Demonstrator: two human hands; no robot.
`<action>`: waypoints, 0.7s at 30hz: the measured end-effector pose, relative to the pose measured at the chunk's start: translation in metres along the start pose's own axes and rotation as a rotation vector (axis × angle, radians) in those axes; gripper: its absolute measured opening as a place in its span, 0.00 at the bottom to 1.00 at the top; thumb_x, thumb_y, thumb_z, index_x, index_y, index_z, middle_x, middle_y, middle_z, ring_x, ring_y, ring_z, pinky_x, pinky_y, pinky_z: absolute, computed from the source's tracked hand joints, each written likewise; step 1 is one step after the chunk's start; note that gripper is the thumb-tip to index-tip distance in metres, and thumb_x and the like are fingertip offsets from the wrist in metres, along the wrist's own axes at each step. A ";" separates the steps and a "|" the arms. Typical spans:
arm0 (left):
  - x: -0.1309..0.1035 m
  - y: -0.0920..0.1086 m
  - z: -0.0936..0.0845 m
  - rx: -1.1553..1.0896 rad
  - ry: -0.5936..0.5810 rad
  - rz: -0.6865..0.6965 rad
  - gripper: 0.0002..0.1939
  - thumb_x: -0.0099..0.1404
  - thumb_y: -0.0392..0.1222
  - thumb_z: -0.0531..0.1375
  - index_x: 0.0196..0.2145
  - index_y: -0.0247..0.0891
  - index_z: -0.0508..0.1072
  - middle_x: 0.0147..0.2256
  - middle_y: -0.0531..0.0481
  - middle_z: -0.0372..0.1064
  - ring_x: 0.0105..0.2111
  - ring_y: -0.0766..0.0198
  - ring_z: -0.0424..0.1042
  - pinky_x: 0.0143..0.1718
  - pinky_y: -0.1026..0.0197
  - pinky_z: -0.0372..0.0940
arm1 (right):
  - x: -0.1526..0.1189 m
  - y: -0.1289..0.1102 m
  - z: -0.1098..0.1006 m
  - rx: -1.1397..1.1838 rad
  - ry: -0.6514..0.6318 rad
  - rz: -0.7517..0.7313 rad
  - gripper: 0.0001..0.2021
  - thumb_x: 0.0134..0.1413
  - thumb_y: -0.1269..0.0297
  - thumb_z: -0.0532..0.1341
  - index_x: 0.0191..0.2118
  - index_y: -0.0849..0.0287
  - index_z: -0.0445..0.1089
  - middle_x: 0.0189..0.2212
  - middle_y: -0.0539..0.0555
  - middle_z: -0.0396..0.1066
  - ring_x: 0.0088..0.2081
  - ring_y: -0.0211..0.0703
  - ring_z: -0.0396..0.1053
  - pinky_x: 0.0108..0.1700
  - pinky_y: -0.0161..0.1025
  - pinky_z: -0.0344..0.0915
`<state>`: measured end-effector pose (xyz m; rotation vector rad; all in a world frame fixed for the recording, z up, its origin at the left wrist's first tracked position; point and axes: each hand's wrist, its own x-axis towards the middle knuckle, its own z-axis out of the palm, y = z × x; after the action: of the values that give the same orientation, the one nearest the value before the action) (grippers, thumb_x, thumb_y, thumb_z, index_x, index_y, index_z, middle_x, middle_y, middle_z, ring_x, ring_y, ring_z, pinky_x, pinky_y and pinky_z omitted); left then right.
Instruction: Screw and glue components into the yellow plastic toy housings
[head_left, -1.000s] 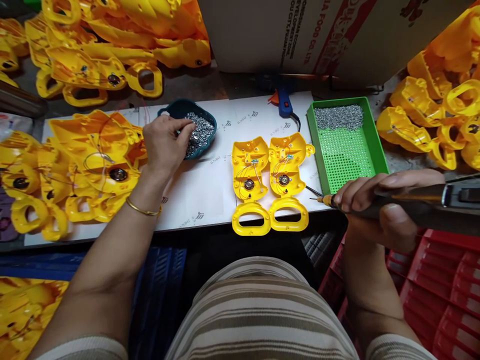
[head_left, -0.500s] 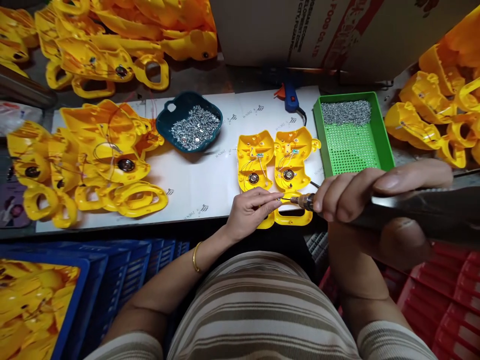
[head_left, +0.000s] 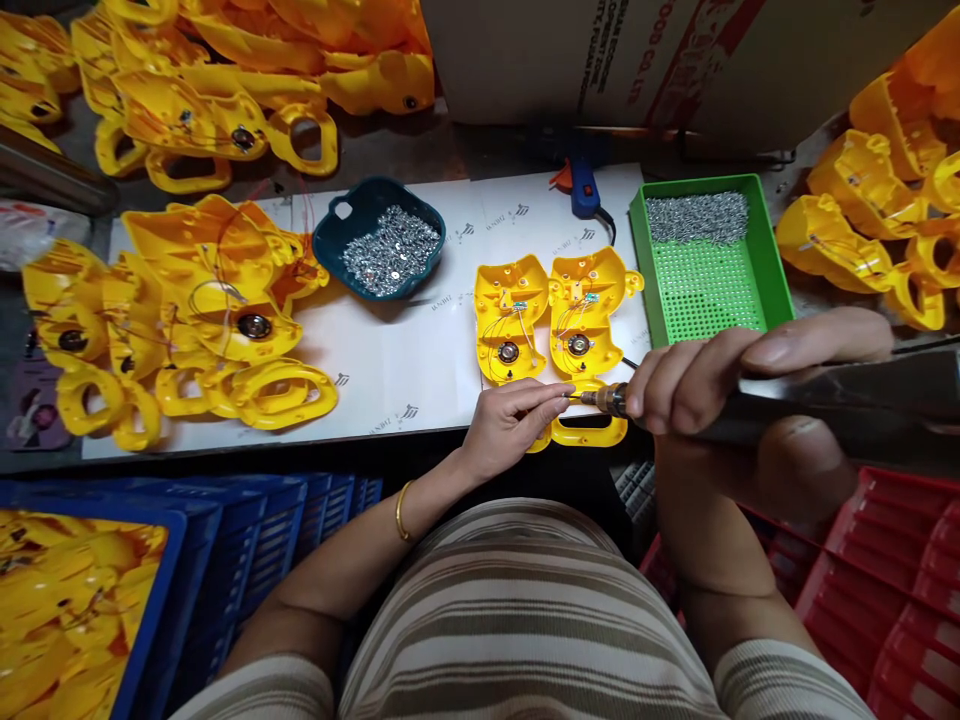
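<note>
My right hand [head_left: 697, 385] is closed around a dark power screwdriver [head_left: 832, 400] lying level, its bit pointing left. At the bit's tip, my left hand [head_left: 510, 425] pinches thumb and fingers together; whatever is between them is too small to name. Below both hands and just beyond them lie two yellow plastic shell halves, a left shell [head_left: 491, 290] and a right shell [head_left: 600, 265], side by side. Each has a round speaker, thin wires and a small circuit board inside, with a handle loop at the near end. My left hand partly covers the left shell's handle.
A dark teal bowl [head_left: 337, 250] of small metal parts stands left of the shells; a green tray [head_left: 772, 270] of screws stands right. A blue glue gun [head_left: 583, 190] lies behind. Yellow shells pile up at left [head_left: 225, 320] and right. Blue crates [head_left: 255, 540] and red crates [head_left: 855, 570] flank me.
My left hand has shifted slightly right, its fingertips closer to the screwdriver's front end. The screwdriver has barely moved, and the view has shifted a little.
</note>
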<state>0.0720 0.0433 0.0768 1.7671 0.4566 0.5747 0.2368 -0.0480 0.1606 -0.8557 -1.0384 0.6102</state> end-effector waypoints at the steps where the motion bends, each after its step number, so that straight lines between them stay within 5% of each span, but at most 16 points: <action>1: 0.000 0.000 0.001 -0.005 -0.007 -0.008 0.12 0.67 0.43 0.60 0.41 0.36 0.80 0.29 0.47 0.76 0.28 0.69 0.73 0.31 0.68 0.68 | -0.001 0.000 0.001 0.003 0.013 0.010 0.09 0.52 0.58 0.64 0.40 0.50 0.70 0.18 0.45 0.66 0.17 0.38 0.65 0.22 0.40 0.67; 10: -0.001 -0.002 0.005 -0.057 0.022 -0.083 0.10 0.63 0.44 0.63 0.37 0.34 0.81 0.26 0.49 0.75 0.18 0.73 0.68 0.21 0.70 0.63 | -0.003 -0.007 0.009 0.016 0.065 0.057 0.08 0.51 0.58 0.65 0.37 0.50 0.70 0.17 0.45 0.65 0.18 0.39 0.66 0.21 0.40 0.67; 15: -0.001 0.000 0.002 0.096 0.044 0.008 0.07 0.63 0.40 0.63 0.35 0.36 0.81 0.29 0.47 0.77 0.25 0.69 0.74 0.29 0.68 0.68 | -0.004 -0.012 0.014 -0.025 0.151 0.054 0.09 0.50 0.57 0.65 0.38 0.49 0.70 0.17 0.44 0.64 0.17 0.38 0.64 0.21 0.40 0.67; 21: 0.001 0.003 0.000 0.182 0.004 0.062 0.08 0.64 0.40 0.62 0.35 0.37 0.81 0.31 0.47 0.79 0.29 0.67 0.76 0.31 0.67 0.69 | -0.002 -0.004 0.008 -0.035 0.058 0.088 0.10 0.50 0.55 0.65 0.38 0.47 0.69 0.16 0.44 0.65 0.17 0.39 0.65 0.21 0.40 0.67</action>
<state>0.0730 0.0426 0.0801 1.9594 0.4703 0.5952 0.2286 -0.0491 0.1645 -0.9484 -0.9654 0.6398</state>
